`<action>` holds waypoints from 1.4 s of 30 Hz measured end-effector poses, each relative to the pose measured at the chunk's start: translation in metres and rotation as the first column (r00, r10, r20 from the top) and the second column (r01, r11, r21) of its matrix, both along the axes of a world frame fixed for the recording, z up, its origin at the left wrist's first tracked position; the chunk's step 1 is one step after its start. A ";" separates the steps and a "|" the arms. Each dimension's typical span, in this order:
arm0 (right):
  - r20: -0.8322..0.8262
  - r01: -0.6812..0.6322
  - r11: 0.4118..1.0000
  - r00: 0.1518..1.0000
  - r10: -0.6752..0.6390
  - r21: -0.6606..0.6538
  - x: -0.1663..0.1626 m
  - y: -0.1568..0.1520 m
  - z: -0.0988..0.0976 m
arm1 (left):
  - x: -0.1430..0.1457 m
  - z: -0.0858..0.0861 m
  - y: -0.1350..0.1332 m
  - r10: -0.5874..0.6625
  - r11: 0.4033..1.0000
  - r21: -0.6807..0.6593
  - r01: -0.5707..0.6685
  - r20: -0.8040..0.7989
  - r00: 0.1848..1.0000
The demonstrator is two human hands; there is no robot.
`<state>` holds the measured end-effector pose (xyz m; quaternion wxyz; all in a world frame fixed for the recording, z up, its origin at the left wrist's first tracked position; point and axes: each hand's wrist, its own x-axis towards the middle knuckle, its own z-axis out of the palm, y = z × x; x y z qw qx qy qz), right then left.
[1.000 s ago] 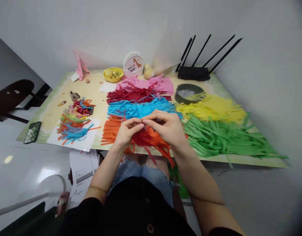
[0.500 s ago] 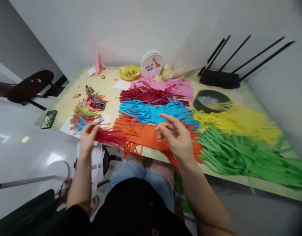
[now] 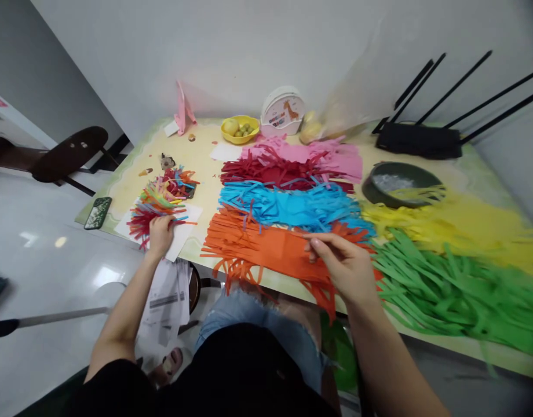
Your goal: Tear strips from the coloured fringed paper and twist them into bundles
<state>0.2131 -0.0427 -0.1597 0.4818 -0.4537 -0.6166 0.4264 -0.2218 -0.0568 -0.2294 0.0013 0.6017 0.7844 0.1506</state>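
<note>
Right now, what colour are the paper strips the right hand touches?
Orange strips; head view shows them.

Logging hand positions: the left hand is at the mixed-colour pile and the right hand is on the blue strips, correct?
No. In the head view the right hand is on the orange strips, not the blue strips; the left hand is at the mixed-colour pile.

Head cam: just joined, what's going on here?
A person sits at a table covered in fringed coloured paper. Their left hand rests on a mixed pile of strips lying on a white sheet; whether it grips any is unclear. The fingers of their right hand pinch the orange fringed paper near the table's front edge. Blue fringed paper lies just behind it, green fringed paper to its right.
</note>
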 end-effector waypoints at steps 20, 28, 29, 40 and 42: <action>0.809 -0.062 0.986 0.580 -0.090 0.154 0.008 0.256 0.003 | 0.226 0.095 0.260 -0.676 0.737 -0.151 0.659 -0.133 0.725; 0.921 -0.212 0.973 0.389 -0.004 0.094 0.013 0.294 -0.041 | 0.282 0.041 0.401 -0.694 0.709 -0.341 0.618 -0.178 0.698; 0.928 -0.226 0.970 0.373 0.001 0.089 0.016 0.294 -0.046 | 0.280 0.035 0.405 -0.701 0.700 -0.362 0.616 -0.183 0.689; 0.922 -0.249 0.952 0.380 -0.072 0.176 0.028 0.321 -0.041 | 0.283 0.017 0.420 -0.709 0.693 -0.373 0.616 -0.200 0.676; 0.907 -0.211 0.955 0.407 -0.107 0.208 0.031 0.327 -0.038 | 0.284 0.019 0.425 -0.678 0.722 -0.354 0.594 -0.192 0.709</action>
